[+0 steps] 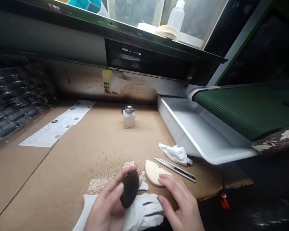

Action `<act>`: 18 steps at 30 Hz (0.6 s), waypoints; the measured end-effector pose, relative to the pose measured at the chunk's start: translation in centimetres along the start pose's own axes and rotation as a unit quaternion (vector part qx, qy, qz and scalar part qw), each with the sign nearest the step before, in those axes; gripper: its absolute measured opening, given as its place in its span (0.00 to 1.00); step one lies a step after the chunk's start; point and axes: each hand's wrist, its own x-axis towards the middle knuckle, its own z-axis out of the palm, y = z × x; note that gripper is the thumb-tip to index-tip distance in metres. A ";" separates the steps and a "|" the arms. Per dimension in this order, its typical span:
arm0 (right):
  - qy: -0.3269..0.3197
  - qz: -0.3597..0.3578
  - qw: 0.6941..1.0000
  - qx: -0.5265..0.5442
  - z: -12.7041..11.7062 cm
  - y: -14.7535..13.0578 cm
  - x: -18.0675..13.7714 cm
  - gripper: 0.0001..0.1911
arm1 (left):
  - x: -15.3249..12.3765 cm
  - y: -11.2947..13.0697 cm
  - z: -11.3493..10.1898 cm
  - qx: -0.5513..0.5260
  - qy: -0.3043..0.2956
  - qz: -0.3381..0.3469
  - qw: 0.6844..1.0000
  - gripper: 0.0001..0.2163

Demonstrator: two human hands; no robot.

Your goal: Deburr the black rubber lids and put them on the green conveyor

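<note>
Between the thumb and fingers of my left hand (110, 199) is a dark, smooth oval piece (130, 189), tilted upright. My right hand (180, 202) has its thumb and fingers apart. Its fingertips overlap the edge of a cream round pad (155, 172); whether they touch it I cannot tell. A white glove (144, 211) lies beneath and between my hands. Just beyond the pad lies a slim utility knife (177, 170), and past that a crumpled white cloth (174, 154).
Cardboard (86, 160) covers the table. A small pump bottle (129, 118) stands farther back, left of a white tray (195, 128). A green conveyor belt (243, 106) overhangs the tray. Printed sheets (57, 126) and stacked clear plastic trays (16, 99) are at left.
</note>
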 end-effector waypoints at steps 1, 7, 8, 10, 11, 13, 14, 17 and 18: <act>-0.007 -0.001 0.999 -0.032 0.1 0.2 0.4 0.18 | 0.5 0.3 0.2 -0.055 0.015 -0.041 0.998 0.11; -0.064 0.011 0.992 -0.111 1.7 0.7 2.1 0.16 | 2.5 0.5 -0.6 -0.192 0.025 -0.118 0.974 0.13; -0.071 0.019 0.990 -0.116 1.9 0.7 2.3 0.17 | 2.5 0.4 -0.8 -0.198 0.024 -0.121 0.972 0.13; -0.092 0.042 0.988 -0.119 2.0 0.9 2.7 0.20 | 2.5 0.2 -1.0 -0.203 0.020 -0.121 0.971 0.13; -0.104 0.055 0.987 -0.114 2.0 1.0 2.9 0.21 | 2.5 0.2 -1.0 -0.204 0.016 -0.118 0.972 0.13; -0.119 0.082 0.986 -0.083 1.7 1.0 3.3 0.22 | 2.5 0.1 -1.0 -0.204 0.012 -0.110 0.973 0.14; -0.116 0.098 0.987 -0.055 1.5 0.9 3.4 0.23 | 2.5 0.1 -1.0 -0.204 0.010 -0.107 0.973 0.13; -0.048 0.189 0.973 0.127 0.5 0.3 3.4 0.24 | 2.6 -0.1 -0.9 -0.200 0.018 -0.103 0.974 0.13; -0.013 0.228 0.947 0.227 0.2 0.1 3.3 0.25 | 2.7 -0.2 -0.9 -0.197 0.029 -0.107 0.974 0.12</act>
